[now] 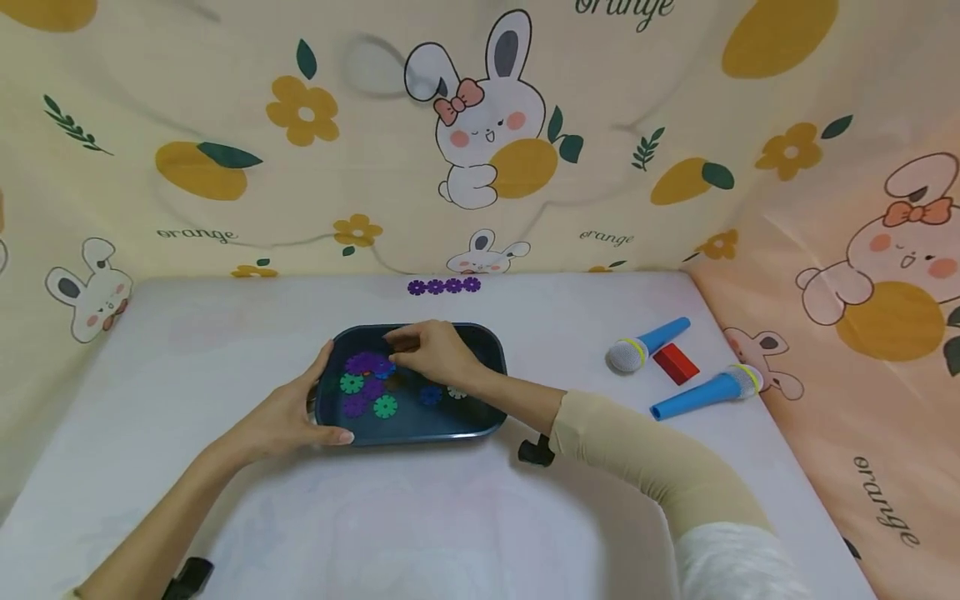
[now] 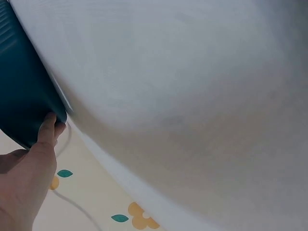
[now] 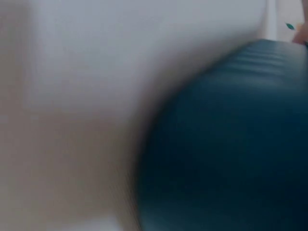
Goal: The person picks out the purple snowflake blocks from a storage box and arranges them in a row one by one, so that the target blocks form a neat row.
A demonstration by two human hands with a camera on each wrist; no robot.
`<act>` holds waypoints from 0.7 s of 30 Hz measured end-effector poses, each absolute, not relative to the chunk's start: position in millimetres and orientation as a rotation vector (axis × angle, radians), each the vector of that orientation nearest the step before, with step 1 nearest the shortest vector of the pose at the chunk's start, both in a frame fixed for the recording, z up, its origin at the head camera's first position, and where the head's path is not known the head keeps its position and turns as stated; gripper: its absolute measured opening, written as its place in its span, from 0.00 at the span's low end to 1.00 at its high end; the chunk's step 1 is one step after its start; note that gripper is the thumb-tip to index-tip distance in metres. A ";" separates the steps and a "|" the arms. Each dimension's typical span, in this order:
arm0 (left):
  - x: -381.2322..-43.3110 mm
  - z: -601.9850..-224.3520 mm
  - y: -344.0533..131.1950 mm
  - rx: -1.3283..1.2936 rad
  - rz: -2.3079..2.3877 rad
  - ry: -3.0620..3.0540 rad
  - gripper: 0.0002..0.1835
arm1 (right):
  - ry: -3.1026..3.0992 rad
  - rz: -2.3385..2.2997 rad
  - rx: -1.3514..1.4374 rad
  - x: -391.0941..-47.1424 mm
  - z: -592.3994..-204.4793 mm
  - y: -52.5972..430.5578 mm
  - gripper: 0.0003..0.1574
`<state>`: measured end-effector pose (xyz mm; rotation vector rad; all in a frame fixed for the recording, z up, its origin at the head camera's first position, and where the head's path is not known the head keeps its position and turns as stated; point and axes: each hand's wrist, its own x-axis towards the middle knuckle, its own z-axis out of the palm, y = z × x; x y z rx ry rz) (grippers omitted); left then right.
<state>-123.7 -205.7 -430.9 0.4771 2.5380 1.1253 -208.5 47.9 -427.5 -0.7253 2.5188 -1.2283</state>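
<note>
A dark blue-green tray [image 1: 431, 437] holds purple, green, blue and pale snowflake-shaped plastic discs, among them a green disc [image 1: 386, 407] and a purple disc [image 1: 356, 406]. My left hand [image 1: 281, 421] grips the tray's left end, thumb at the near corner and fingers along the far left side. In the left wrist view, fingers of the left hand [image 2: 36, 166] press on the tray's outer wall [image 2: 24, 82]. Over the tray's inside, my right hand [image 1: 437, 354] reaches toward the purple discs at the left, thumb and finger apart. The right wrist view shows only the blurred tray wall [image 3: 226, 154].
A row of purple snowflake discs [image 1: 444, 286] lies at the table's far edge. To the right are two blue toy microphones [image 1: 662, 335] and a red block [image 1: 677, 364]. Cloth printed with rabbits and oranges [image 1: 600, 125] hangs behind and at the sides of the white table [image 1: 420, 533].
</note>
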 end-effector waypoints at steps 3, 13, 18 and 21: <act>-124.2 -429.2 -203.8 0.491 1.142 2.526 0.72 | 2.581 -1.150 -0.702 -206.0 -437.4 41.5 0.21; -123.9 -432.4 -203.9 0.482 1.148 2.516 0.71 | 2.807 -0.947 -0.762 -197.3 -456.1 21.6 0.24; -121.7 -433.5 -205.7 0.473 1.130 2.531 0.71 | 2.873 -0.822 -0.855 -193.5 -461.0 17.3 0.26; -122.2 -433.6 -204.6 0.483 1.133 2.529 0.70 | 2.892 -0.808 -0.860 -193.0 -462.6 18.2 0.24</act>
